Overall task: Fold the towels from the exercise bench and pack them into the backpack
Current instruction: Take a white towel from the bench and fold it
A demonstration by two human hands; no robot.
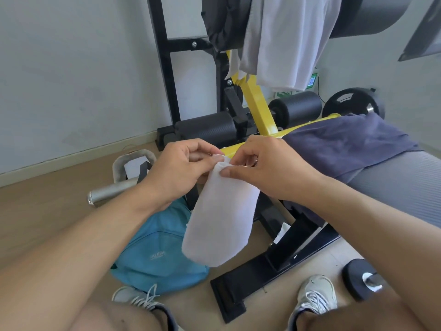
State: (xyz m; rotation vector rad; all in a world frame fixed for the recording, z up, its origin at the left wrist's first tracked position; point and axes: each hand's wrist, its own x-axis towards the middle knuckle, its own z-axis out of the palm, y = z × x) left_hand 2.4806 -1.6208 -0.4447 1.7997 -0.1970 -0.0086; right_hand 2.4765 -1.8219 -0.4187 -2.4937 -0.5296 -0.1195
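A folded white towel (220, 218) hangs in the air in front of me, doubled over with its fold at the bottom. My left hand (181, 168) and my right hand (265, 168) both pinch its top edge, close together. Below it, on the floor, lies the blue backpack (157, 254). A dark blue towel (346, 144) is spread over the grey exercise bench (401, 182) on the right. A light grey towel (286, 39) hangs over the black padded roller at the top.
The bench's black and yellow frame (257, 106) stands ahead, its black foot (257, 275) reaching toward my shoes. A silver bar end (107, 192) lies left, a weight plate (353, 103) back right, a dumbbell end (362, 280) near my right shoe.
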